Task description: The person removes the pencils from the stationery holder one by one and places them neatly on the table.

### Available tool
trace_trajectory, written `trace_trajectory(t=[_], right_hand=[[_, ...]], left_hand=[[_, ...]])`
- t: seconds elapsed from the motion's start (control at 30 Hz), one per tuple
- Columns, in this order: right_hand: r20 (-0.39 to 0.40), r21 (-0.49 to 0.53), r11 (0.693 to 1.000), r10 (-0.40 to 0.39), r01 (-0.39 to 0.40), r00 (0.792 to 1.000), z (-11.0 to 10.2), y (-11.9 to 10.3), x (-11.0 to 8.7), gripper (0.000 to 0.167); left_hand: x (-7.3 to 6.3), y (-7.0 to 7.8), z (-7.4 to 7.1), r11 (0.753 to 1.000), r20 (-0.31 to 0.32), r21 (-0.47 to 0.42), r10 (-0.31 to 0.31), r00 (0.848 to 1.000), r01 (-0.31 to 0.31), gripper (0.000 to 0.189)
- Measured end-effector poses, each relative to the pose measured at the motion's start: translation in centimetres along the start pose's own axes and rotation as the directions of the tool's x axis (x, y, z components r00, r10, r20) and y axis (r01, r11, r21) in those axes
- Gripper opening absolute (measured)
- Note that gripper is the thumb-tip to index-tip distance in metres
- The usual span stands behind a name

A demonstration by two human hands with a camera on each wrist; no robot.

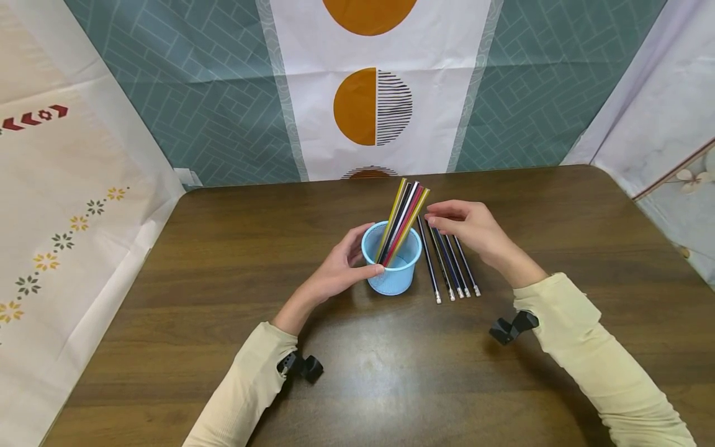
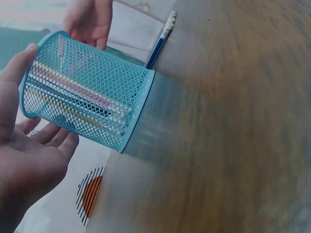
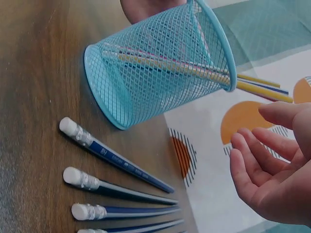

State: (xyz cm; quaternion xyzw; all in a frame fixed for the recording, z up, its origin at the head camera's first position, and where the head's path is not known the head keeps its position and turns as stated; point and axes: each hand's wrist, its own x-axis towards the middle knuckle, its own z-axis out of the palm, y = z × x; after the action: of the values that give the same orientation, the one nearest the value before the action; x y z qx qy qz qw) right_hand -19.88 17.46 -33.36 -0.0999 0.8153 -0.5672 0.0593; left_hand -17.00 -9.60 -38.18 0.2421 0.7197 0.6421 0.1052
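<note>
A light blue mesh pencil cup (image 1: pixel 391 284) stands on the table in the head view, with several coloured pencils (image 1: pixel 401 220) in yellow, black, white and red leaning inside it. My left hand (image 1: pixel 342 264) holds the cup from its left side, thumb at the near rim and fingers around the far side. Right of the cup lie several dark pencils (image 3: pixel 121 162) side by side, white erasers facing me. Over their far ends hovers my right hand (image 1: pixel 468 228), fingers loosely bent and nothing between them; its palm shows in the right wrist view.
The brown wooden table (image 1: pixel 223 273) ends at a back edge just beyond the coloured pencils. Behind it hangs a patterned cloth (image 1: pixel 234 124), and pale cloths flank both sides. A black wrist camera (image 1: pixel 301 366) sits on the left sleeve, another on the right.
</note>
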Motion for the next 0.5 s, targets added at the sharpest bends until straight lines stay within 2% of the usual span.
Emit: trace_trajectory(t=[0.3, 0.5], right_hand=[[0.033, 0.047, 0.999, -0.017, 0.016, 0.999, 0.9, -0.4, -0.1, 0.034], [0.058, 0.035, 0.999, -0.034, 0.032, 0.998, 1.5, -0.4, 0.0, 0.031]], left_hand=[[0.1, 0.0, 0.1, 1.000, -0.002, 0.003, -0.025, 1.000, 0.025, 0.074], [0.1, 0.2, 0.1, 0.999, 0.007, 0.007, -0.045, 0.999, 0.045, 0.075]])
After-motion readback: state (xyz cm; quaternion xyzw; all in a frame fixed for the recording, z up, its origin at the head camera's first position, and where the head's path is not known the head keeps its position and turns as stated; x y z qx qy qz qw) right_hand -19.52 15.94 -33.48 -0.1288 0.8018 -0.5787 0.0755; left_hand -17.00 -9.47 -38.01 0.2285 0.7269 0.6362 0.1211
